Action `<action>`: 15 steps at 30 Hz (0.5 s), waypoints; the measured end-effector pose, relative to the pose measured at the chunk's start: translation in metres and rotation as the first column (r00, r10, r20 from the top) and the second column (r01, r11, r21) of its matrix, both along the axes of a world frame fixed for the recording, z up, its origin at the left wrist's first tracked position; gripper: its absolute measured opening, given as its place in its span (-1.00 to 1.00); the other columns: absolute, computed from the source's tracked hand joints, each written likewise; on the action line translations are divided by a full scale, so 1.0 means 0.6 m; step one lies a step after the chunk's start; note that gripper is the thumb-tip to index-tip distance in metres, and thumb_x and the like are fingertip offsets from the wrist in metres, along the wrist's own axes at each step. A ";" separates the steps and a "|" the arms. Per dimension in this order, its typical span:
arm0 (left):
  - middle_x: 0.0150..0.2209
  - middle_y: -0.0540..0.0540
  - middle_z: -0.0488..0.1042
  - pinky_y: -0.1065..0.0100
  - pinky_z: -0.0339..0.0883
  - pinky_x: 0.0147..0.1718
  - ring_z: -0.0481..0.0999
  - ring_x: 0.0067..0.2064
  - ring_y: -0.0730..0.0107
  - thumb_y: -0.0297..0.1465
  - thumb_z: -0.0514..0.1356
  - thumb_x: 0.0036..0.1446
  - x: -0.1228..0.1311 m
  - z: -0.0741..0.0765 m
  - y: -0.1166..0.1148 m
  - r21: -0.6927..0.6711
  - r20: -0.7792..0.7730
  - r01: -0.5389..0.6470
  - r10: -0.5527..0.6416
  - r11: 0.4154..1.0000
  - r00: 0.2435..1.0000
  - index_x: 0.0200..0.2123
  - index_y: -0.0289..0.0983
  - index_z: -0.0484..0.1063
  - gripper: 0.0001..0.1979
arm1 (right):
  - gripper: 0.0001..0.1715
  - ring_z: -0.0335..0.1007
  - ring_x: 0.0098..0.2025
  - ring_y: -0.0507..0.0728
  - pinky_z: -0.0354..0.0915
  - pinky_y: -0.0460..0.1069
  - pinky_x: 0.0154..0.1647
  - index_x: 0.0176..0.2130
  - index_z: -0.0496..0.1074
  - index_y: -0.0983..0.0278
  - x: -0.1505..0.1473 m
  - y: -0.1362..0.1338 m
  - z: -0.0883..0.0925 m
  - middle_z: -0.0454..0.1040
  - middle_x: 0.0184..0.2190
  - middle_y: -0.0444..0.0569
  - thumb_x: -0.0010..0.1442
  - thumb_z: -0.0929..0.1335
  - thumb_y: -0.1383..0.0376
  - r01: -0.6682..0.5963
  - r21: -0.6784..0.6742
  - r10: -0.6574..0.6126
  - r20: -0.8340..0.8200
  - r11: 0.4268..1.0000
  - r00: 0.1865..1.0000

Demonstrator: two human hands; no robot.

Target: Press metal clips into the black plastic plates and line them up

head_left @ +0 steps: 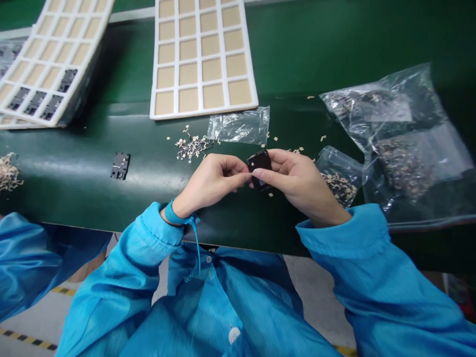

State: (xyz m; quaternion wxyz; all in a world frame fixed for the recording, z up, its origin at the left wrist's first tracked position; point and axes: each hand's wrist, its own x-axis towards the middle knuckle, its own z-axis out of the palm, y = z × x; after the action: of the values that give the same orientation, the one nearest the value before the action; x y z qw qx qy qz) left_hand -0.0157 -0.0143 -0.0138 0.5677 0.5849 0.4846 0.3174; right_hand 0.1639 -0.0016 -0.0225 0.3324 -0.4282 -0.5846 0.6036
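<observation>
— What's in the hands?
— A small black plastic part [260,162], pinched between both. The right hand [297,181] clasps its edges and the left hand [210,181] nips its near side, just above the green belt [148,168].
— Delicate?
— Light and stiff, I'd judge; best gripped by the rim.

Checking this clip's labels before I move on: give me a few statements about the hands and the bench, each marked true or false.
1. The left hand and right hand both hold one small black part. True.
2. The white tray straight ahead is full of black parts. False: its pockets show only tan bottoms; the tray at far left holds a few.
3. A second black part lies on the green belt, left of the hands. True.
4. The blue wrist strap sits on the right wrist. False: it is on the left wrist.
</observation>
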 end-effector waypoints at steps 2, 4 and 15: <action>-0.55 0.01 0.48 0.57 0.21 -0.56 0.38 -0.55 0.62 -0.42 0.23 0.07 0.000 0.001 0.001 -0.004 0.014 0.011 -0.011 1.000 1.000 -0.47 -0.37 0.49 -0.87 | -0.87 0.49 -0.42 0.09 0.47 -0.03 -0.38 -0.28 0.45 0.30 -0.002 -0.001 0.005 0.53 -0.45 -0.09 0.11 0.40 0.30 -0.004 0.013 0.004 0.000 1.000 1.000; -0.55 0.01 0.49 0.57 0.22 -0.56 0.38 -0.54 0.62 -0.43 0.23 0.07 -0.001 0.002 0.001 -0.012 0.037 0.030 -0.029 0.999 0.999 -0.47 -0.37 0.49 -0.87 | -0.88 0.49 -0.42 0.08 0.46 -0.03 -0.37 -0.28 0.43 0.30 -0.004 -0.004 0.008 0.52 -0.45 -0.09 0.11 0.39 0.32 0.010 0.044 -0.011 0.010 0.999 1.000; -0.45 -0.06 0.53 0.52 0.38 -0.44 0.49 -0.44 0.54 -0.39 0.07 0.24 -0.005 0.005 -0.001 0.176 0.031 0.090 -0.097 0.980 0.995 -0.39 -0.38 0.49 -0.75 | -0.71 0.46 -0.47 0.04 0.43 -0.07 -0.48 -0.23 0.43 0.28 0.000 -0.012 0.012 0.51 -0.43 -0.11 0.09 0.47 0.18 0.027 0.019 -0.026 -0.078 0.999 0.997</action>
State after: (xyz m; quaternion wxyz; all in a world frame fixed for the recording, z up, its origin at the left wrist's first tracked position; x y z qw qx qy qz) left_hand -0.0185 -0.0149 -0.0110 0.5380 0.6480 0.4159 0.3429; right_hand 0.1636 -0.0091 -0.0153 0.3673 -0.4086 -0.5716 0.6094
